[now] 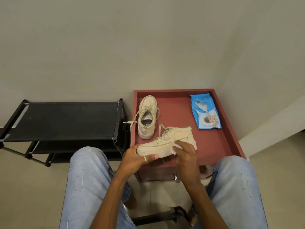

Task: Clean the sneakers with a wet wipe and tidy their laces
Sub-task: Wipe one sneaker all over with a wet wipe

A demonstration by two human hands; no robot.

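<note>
Left hand [137, 158] curled round sneaker [166, 141] toe, right hand [184, 156] pinching wet wipe [174, 149] against its side

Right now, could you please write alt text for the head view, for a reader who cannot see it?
A seated person's left hand grips a beige sneaker by its toe while the right hand presses a wet wipe to its side. A second sneaker and a blue wipes pack lie on the red table, beside a black shoe rack.
</note>
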